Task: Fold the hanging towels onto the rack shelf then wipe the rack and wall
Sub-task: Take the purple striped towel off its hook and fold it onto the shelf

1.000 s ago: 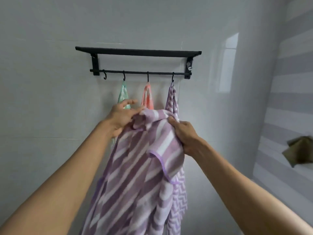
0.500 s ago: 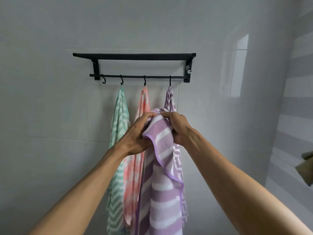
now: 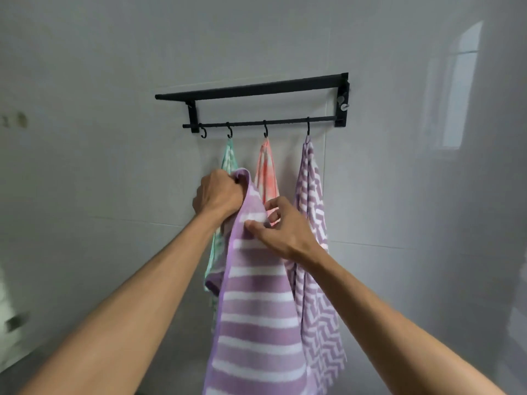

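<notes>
Both hands hold the purple-and-white striped terry towel (image 3: 256,309) at frame centre: left hand (image 3: 218,195) fisted round its top corner, right hand (image 3: 281,229) pinching the edge just beside it. Below them the towel hangs free, under the black metal wall rack (image 3: 256,91). Risk: a loose pinch could let the edge slip, spoiling the fold, or snag the zigzag purple towel (image 3: 310,195) hanging close behind the right hand.
</notes>
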Available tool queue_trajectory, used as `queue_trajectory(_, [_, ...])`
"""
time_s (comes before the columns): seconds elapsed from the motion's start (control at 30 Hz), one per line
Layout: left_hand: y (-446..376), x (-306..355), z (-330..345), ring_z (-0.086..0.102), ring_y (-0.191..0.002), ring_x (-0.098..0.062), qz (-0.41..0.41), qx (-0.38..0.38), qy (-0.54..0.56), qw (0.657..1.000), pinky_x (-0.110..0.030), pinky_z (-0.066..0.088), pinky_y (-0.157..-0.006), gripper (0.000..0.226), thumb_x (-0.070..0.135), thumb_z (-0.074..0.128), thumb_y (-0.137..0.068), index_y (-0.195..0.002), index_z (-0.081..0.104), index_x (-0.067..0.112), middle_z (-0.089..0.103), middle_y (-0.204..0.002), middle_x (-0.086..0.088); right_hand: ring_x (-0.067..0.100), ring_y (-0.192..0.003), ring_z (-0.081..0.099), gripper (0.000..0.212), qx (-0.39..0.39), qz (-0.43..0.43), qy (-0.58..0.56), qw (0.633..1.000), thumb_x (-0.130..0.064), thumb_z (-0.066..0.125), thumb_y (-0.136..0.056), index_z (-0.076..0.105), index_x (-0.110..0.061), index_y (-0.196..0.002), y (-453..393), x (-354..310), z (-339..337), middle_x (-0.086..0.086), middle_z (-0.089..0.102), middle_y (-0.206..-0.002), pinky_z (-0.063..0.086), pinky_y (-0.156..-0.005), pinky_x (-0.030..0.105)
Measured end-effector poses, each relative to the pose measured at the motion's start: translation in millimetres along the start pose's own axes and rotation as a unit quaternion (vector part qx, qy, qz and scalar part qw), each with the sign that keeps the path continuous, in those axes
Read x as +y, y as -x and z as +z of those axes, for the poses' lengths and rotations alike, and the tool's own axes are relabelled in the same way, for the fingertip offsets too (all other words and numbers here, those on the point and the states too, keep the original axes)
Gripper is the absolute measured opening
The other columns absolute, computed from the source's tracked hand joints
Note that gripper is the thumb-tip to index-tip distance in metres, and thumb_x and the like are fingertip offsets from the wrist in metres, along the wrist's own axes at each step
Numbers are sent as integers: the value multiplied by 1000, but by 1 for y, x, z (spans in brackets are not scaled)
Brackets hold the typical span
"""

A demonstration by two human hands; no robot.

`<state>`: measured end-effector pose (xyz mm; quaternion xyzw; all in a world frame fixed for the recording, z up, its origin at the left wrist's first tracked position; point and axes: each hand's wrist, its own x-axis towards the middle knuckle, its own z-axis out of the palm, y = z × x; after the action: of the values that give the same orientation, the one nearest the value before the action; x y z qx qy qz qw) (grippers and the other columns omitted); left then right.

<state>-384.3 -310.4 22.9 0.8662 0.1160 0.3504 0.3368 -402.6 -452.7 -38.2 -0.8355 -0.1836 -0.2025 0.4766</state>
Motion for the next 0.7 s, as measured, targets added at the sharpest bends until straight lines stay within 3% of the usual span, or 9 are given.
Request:
queue_trajectory(0.1, [-5,4,-5,57,-82,-39,-10,0,0,1000,-38,45,-72,43,47,55,-91,-92,67,6,63,-97,-17,16,-79,62,54,60,-61,-30,996,-57,77,-78,52,-22,-111,8,-3,6,-3,62,-89,49,-71,29])
queue_trajectory(0.17, [-7,7,-7,56,-80,-38,-9,-2,1,1000,-37,43,-70,41,45,56,-91,-89,65,6,60,-92,-15,13,-77,57,60,54,-109,-7,993,-61,79,-74,51,-23,-110,8,-4,9,-5,58,-90,43,-65,25])
queue_trajectory(0.23, [-9,7,-7,58,-79,-38,0,-8,-7,1000,-36,43,-68,36,42,58,-90,-87,64,7,60,-89,-13,15,-76,58,55,29,-106,32,993,-58,78,-73,51,-26,-108,5,-4,11,-8,60,-87,48,-65,31])
queue_trajectory(0.37, [-19,0,-6,58,-68,-33,21,-43,15,999,-31,40,-59,26,33,63,-79,-67,61,10,59,-71,-7,31,-73,61,10,46,-51,63,996,-29,55,-71,51,-22,-77,-9,0,13,-2,62,-72,55,-65,41])
queue_trajectory(0.43, [-26,-10,-4,49,-58,-26,30,-70,48,996,-29,39,-56,30,27,64,-78,-56,57,9,50,-57,-2,26,-64,58,13,40,5,-11,999,-26,53,-78,57,-16,-71,-13,-3,11,-1,60,-66,50,-56,33])
queue_trajectory(0.5, [-37,-24,-5,39,-57,-22,43,-96,61,993,-29,36,-55,24,18,63,-77,-58,60,4,45,-57,0,18,-51,47,23,49,91,-145,984,-17,49,-89,55,-14,-67,-21,-7,7,-1,50,-58,38,-47,25])
queue_trajectory(0.6, [-54,-48,-10,41,-54,-20,51,-175,92,979,-26,36,-49,14,13,70,-77,-69,70,1,48,-59,-3,17,-52,40,26,92,150,-223,959,-6,40,-84,45,-17,-61,-36,-8,-1,1,41,-56,34,-54,24])
queue_trajectory(0.7, [-71,-69,-20,44,-55,-18,48,-240,134,960,-24,37,-50,9,11,78,-82,-79,75,3,53,-60,0,20,-60,48,16,97,167,-237,952,-8,47,-83,54,-12,-70,-52,-13,-1,6,50,-64,42,-61,29])
